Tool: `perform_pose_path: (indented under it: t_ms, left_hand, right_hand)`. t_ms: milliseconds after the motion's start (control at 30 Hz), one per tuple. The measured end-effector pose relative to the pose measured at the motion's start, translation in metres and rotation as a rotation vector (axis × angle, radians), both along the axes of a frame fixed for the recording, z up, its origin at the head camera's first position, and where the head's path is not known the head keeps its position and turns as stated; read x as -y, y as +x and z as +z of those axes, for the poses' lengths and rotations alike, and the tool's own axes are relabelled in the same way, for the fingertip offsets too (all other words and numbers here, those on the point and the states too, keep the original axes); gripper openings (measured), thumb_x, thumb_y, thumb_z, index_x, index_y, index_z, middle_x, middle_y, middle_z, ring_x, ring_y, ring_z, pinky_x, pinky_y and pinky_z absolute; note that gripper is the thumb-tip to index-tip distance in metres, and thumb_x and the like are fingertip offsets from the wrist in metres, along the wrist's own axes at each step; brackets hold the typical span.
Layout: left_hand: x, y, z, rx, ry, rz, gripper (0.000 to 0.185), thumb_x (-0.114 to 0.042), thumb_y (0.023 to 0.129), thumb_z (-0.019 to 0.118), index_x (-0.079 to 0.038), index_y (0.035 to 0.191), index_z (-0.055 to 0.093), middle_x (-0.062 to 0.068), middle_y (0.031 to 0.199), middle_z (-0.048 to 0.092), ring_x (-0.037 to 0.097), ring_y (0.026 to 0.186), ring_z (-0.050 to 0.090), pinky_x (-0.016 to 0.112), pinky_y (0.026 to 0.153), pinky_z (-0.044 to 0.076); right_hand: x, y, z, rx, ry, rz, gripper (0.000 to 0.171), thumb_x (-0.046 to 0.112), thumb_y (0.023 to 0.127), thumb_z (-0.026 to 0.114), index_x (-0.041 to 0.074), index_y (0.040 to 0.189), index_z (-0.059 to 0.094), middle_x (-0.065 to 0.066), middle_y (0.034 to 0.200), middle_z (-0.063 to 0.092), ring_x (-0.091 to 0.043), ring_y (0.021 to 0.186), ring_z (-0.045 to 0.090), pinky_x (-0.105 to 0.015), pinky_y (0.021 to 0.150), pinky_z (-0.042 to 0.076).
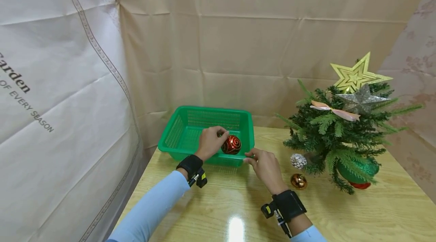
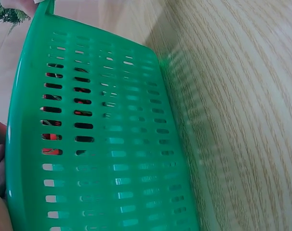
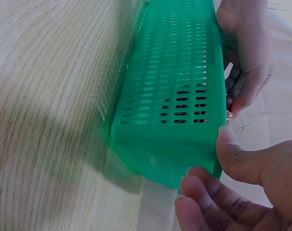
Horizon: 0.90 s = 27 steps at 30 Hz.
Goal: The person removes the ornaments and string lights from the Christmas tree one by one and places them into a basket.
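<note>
A green slotted basket (image 1: 184,130) stands on the wooden table (image 1: 238,204). My left hand (image 1: 221,136) reaches over its near wall and holds a red glitter-swirl ball (image 1: 232,145) from above, inside the basket by the near right corner. In the left wrist view the ball (image 2: 52,137) shows red through the slots of the basket wall (image 2: 102,144). My right hand (image 1: 250,157) pinches the basket's near right corner. In the right wrist view its thumb lies on the rim (image 3: 211,72) and its fingers (image 3: 204,192) curl underneath.
A small Christmas tree (image 1: 340,136) in a green pot stands at the right, with a gold star (image 1: 355,75), a silver star and a pink bow. A white pine cone (image 1: 298,160) and a gold ball (image 1: 299,181) lie at its foot. Paper sheets wall the back and left.
</note>
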<state>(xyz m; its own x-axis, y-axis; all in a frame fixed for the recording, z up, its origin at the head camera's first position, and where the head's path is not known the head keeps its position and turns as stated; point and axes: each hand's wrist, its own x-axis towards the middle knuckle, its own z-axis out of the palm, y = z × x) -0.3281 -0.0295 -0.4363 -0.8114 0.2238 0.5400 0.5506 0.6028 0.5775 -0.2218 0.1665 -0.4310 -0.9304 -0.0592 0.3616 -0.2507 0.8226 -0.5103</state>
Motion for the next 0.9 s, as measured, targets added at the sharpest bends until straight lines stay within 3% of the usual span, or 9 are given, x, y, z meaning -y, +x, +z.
perform_pose_path:
  t_ms: [600, 900]
  left_hand:
    - [0.0017, 0.0022, 0.0, 0.045, -0.078, 0.015, 0.011, -0.024, 0.092, 0.065, -0.017, 0.092, 0.074, -0.006, 0.079, 0.069, 0.005, 0.051, 0.049, 0.024, 0.045, 0.032]
    - [0.0027, 0.0055, 0.0038, 0.064, -0.129, -0.003, 0.014, -0.024, 0.093, 0.064, -0.015, 0.093, 0.075, -0.004, 0.08, 0.069, 0.005, 0.052, 0.049, 0.023, 0.045, 0.034]
  right_hand:
    - [0.0002, 0.001, 0.0009, 0.0, -0.002, -0.001, 0.012, 0.025, 0.085, 0.073, 0.017, 0.095, 0.074, -0.002, 0.078, 0.07, -0.007, 0.048, 0.048, -0.027, 0.044, 0.037]
    - [0.0002, 0.0005, -0.0008, -0.005, -0.004, 0.0, 0.013, 0.024, 0.085, 0.073, 0.016, 0.095, 0.075, 0.0, 0.074, 0.069, -0.006, 0.048, 0.047, -0.027, 0.044, 0.037]
